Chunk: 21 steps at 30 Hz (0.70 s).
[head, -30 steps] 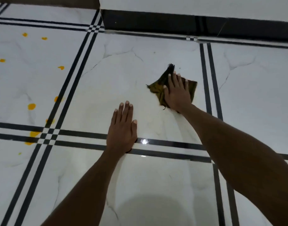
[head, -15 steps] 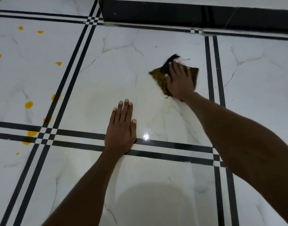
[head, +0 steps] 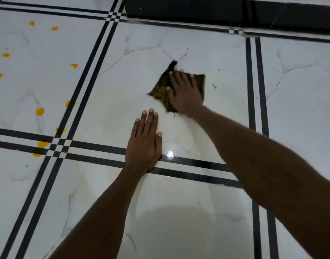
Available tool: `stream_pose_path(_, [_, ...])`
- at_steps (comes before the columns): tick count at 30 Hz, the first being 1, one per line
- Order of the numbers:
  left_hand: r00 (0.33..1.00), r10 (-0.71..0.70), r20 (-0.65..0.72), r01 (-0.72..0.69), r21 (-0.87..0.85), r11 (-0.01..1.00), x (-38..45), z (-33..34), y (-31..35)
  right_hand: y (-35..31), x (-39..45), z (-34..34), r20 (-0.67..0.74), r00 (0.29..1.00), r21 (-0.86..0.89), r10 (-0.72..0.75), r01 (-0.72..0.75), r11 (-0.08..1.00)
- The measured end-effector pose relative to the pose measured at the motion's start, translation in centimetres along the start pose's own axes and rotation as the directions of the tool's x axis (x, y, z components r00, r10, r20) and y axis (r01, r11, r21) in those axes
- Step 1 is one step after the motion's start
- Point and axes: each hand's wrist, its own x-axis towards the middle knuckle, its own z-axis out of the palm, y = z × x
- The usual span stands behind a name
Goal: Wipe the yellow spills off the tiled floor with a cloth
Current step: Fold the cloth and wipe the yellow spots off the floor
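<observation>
R hand (head: 185, 94) pressed flat on the dark, yellow-stained cloth (head: 160, 90) mid-tile, fingers spread, not clamped. L hand (head: 143, 144) flat on the floor (head: 179, 212), open, bracing. This tile looks mostly clean; approx a dozen yellow spills (head: 40, 111) left on the tiles to the left, so a good part remains.

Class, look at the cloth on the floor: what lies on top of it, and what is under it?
The right hand lies flat on the cloth, covering most of it. Under the cloth is the white tile; whether any spill remains beneath it cannot be seen.
</observation>
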Motion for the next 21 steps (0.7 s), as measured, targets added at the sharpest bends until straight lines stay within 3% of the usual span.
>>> stream_pose_path(3, [1.000,-0.015,-0.010,0.015,-0.021,1.000,0.1,-0.5,0.1,-1.9,-4.2,0.8,0.020,0.972,-0.006,-0.236,0.236,0.972])
stream_pose_path(6, [0.999,0.018,-0.027,-0.018,-0.008,1.000,0.1,-0.3,0.1,2.5,-8.0,0.1,0.051,0.949,-0.066,-0.311,0.314,0.947])
stream_pose_path(9, [0.999,0.022,-0.025,-0.023,-0.016,1.000,-0.4,-0.1,0.1,6.6,-7.9,-1.0,0.026,0.993,-0.046,-0.119,0.120,0.992])
stream_pose_path(11, [1.000,0.016,-0.004,-0.016,-0.026,1.000,-0.4,0.0,0.1,5.8,-5.9,-1.1,0.007,0.997,0.007,0.077,-0.077,0.997])
stream_pose_path(13, [1.000,0.009,0.018,-0.007,-0.116,0.993,-0.6,-0.4,0.1,2.7,-4.5,-0.4,0.038,0.993,0.017,0.109,-0.110,0.994])
stream_pose_path(15, [0.996,-0.075,0.041,0.085,-0.325,0.942,-0.7,-1.6,0.0,-0.9,-4.4,0.4,0.086,0.996,0.024,-0.016,0.014,1.000])
stream_pose_path(17, [0.965,-0.254,0.060,0.251,-0.476,0.843,-1.2,-3.1,-0.7,-3.3,-5.9,0.8,0.131,0.978,0.062,-0.161,0.154,0.986])
stream_pose_path(19, [0.919,-0.393,0.020,0.358,-0.457,0.814,-1.8,-4.6,-1.5,-3.9,-8.2,0.6,0.167,0.957,0.123,-0.237,0.218,0.968])
stream_pose_path(21, [0.910,-0.413,0.032,0.388,-0.412,0.824,-2.1,-5.1,-1.8,-3.6,-11.1,0.3,0.178,0.942,0.210,-0.285,0.247,0.946])
